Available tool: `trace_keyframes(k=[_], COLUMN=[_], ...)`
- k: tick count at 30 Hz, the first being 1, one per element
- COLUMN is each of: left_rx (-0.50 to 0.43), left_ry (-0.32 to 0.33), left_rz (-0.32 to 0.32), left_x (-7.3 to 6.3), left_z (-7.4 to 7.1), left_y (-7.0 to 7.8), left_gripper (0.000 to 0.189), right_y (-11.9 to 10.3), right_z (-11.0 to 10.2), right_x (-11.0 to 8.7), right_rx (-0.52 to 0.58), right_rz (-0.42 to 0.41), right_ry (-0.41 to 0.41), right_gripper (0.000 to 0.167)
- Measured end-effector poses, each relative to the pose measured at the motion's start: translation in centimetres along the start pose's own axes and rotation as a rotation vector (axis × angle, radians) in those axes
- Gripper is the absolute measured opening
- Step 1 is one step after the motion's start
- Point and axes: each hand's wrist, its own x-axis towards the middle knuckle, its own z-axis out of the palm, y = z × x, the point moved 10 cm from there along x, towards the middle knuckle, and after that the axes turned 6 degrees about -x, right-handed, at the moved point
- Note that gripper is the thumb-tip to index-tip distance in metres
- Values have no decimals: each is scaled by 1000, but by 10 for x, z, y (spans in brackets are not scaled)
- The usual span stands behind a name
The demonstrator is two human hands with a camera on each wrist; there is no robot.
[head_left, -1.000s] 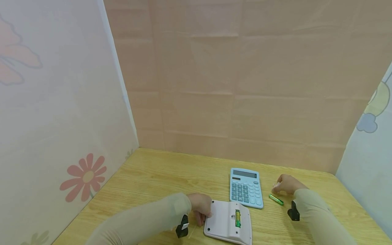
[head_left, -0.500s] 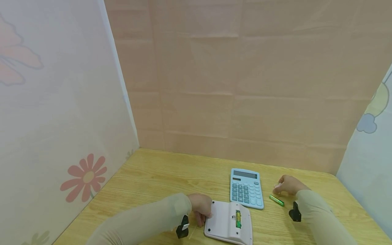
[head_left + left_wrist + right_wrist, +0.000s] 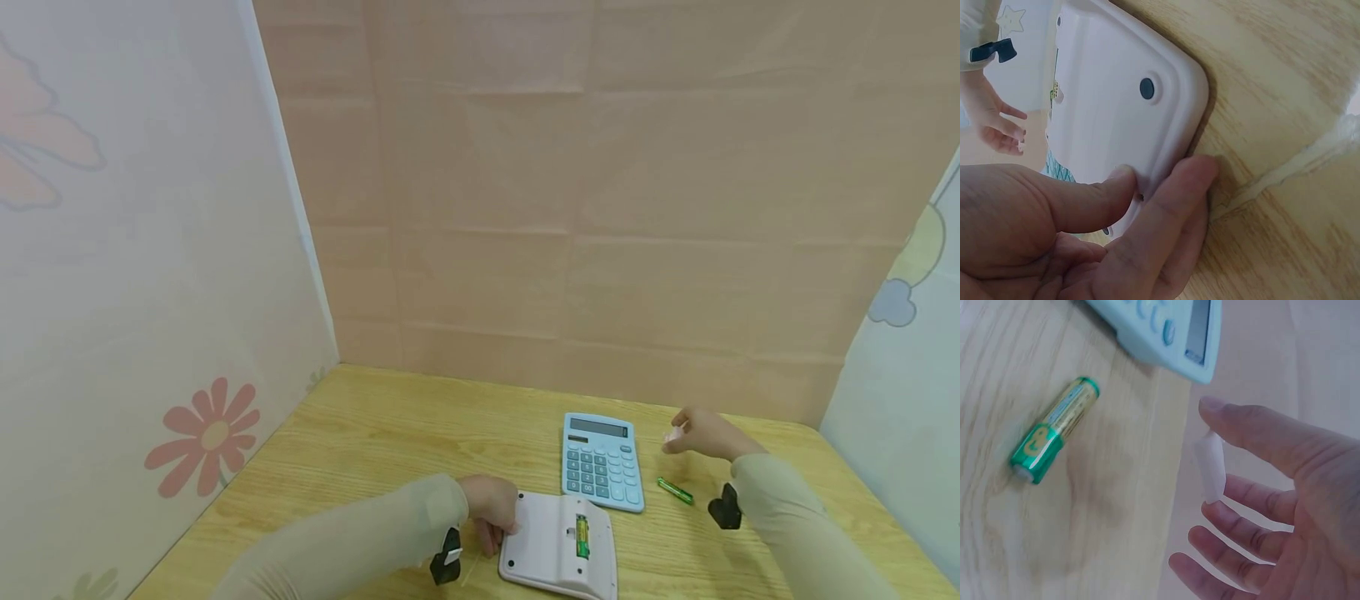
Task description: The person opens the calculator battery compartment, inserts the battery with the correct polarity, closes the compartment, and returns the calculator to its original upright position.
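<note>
A pale pink calculator (image 3: 536, 542) lies face down, its battery slot uncovered with a green battery (image 3: 582, 536) inside. My left hand (image 3: 491, 504) grips its left edge, thumb on the back and fingers along the side (image 3: 1147, 231). Over to the right, my right hand (image 3: 708, 433) pinches a small pale battery cover (image 3: 1211, 467) between thumb and fingertips, raised above the table. The other fingers spread loosely. Below that hand a loose green battery (image 3: 1057, 430) rests on the wood.
A light blue calculator (image 3: 600, 467) lies face up behind the pink one, left of the loose battery. The wooden table (image 3: 420, 417) meets a tan backdrop (image 3: 480, 208) at the back. Patterned white panels (image 3: 150, 250) stand at both sides.
My right hand has lifted away from beside the loose battery, moving up and slightly back with the battery cover. The left hand and the pink calculator stay in place.
</note>
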Motion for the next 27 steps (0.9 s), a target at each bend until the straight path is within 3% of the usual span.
trace_keyframes(k=[14, 27], left_rx=[-1, 16], left_ry=[-18, -13], left_rz=[5, 3], left_x=[-2, -3], left_z=[1, 0], left_y=[2, 2], left_gripper=[19, 19], right_y=[-60, -114], right_z=[-11, 6], right_x=[-12, -26], right_rx=[0, -15], right_rz=[-69, -124], right_ry=[40, 19], right_gripper=[63, 61])
